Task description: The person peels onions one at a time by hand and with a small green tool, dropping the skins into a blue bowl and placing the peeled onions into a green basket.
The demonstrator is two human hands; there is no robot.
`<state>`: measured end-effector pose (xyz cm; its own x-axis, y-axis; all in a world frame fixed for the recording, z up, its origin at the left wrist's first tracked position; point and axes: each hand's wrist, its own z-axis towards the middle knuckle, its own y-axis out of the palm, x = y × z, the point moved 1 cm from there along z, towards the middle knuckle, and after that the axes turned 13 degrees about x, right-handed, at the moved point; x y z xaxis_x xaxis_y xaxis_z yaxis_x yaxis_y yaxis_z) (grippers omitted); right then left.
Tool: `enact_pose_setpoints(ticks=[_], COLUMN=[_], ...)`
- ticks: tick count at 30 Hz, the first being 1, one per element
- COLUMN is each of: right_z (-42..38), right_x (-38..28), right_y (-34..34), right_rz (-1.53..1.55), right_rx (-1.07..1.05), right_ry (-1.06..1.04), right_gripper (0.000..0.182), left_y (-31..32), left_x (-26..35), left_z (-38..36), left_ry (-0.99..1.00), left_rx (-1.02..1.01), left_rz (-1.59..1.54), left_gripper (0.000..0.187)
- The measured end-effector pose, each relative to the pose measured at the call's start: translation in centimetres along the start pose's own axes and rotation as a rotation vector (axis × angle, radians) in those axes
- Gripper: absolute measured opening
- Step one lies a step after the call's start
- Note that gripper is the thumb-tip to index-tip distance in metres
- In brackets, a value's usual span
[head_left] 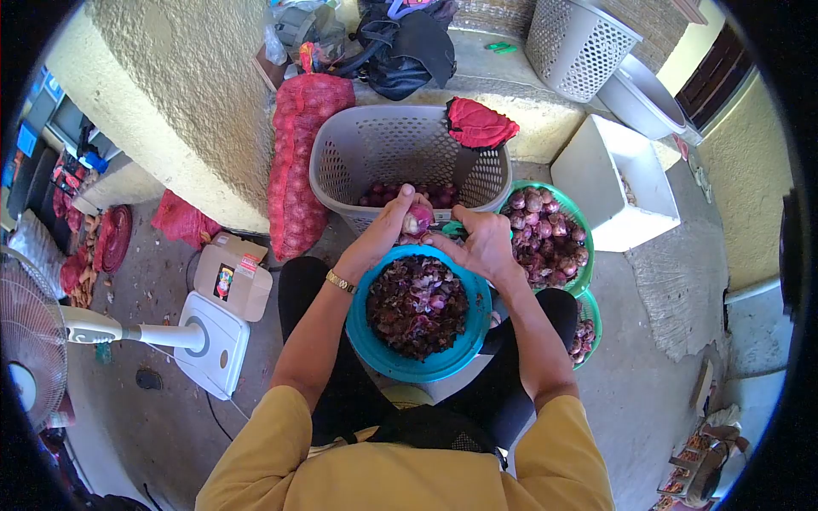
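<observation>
My left hand (390, 223) is closed around a red onion (417, 220), whose pale, partly peeled side faces up. My right hand (482, 242) grips a small green-handled knife (455, 228); its blade is mostly hidden near the onion, and the right thumb reaches toward the onion's underside. Below both hands, a blue basin (365, 351) between the knees holds a heap of dark onion skins (409, 311) with paler pieces on top. Just beyond the hands stands a tall grey perforated basket (328, 170) with red onions in its bottom.
At right, a green basket (588, 271) of unpeeled onions sits above another green basket (594, 345). Behind it is a white box (596, 179). A red mesh sack (298, 162) of onions leans by the pillar. A fan (204, 336) and an open carton (226, 277) are at left.
</observation>
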<state>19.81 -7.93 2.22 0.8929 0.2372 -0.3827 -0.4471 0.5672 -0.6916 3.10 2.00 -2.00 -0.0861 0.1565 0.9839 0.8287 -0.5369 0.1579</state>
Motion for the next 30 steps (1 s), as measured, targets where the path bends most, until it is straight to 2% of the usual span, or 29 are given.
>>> enact_pose_setpoints(ticks=[6, 8, 15, 17, 18, 20, 22, 23, 28, 30], right_z=[0.0, 0.0, -0.3, -0.4, -0.4, -0.3, -0.7, -0.7, -0.4, -0.2], right_x=[0.0, 0.1, 0.5, 0.5, 0.4, -0.1, 0.2, 0.2, 0.1, -0.1], right_y=[0.3, 0.6, 1.0, 1.0, 0.8, 0.3, 0.4, 0.4, -0.4, -0.7], right_rz=[0.038, 0.121, 0.125, 0.099, 0.099, 0.120, 0.112, 0.102, 0.083, 0.093], right_rx=[-0.008, 0.089, 0.102, 0.065, 0.065, 0.032, -0.027, -0.085, -0.087, -0.075], right_ry=[0.029, -0.030, -0.072, -0.106, -0.106, -0.220, -0.202, -0.184, -0.140, -0.127], right_gripper=[0.048, 0.047, 0.046, 0.046, 0.046, 0.046, 0.046, 0.047, 0.050, 0.051], left_y=[-0.1, -0.1, 0.0, 0.0, 0.1, 0.0, -0.1, -0.1, -0.2, -0.5], left_x=[0.1, 0.1, 0.0, -0.1, -0.4, -0.4, -0.1, -0.2, -0.1, -0.3], left_z=[-0.1, 0.0, 0.1, 0.2, 0.5, 0.6, 0.4, 0.4, 0.5, 0.6], left_ry=[-0.026, -0.043, -0.027, -0.032, 0.026, 0.084, -0.025, -0.025, 0.045, 0.011], left_rx=[-0.017, -0.035, 0.036, 0.055, 0.079, 0.106, 0.075, 0.074, 0.058, 0.056], left_rz=[-0.015, -0.009, -0.033, -0.026, -0.022, -0.018, -0.090, -0.090, -0.038, -0.044], left_gripper=[0.061, 0.061, 0.063, 0.063, 0.063, 0.064, 0.064, 0.064, 0.065, 0.065])
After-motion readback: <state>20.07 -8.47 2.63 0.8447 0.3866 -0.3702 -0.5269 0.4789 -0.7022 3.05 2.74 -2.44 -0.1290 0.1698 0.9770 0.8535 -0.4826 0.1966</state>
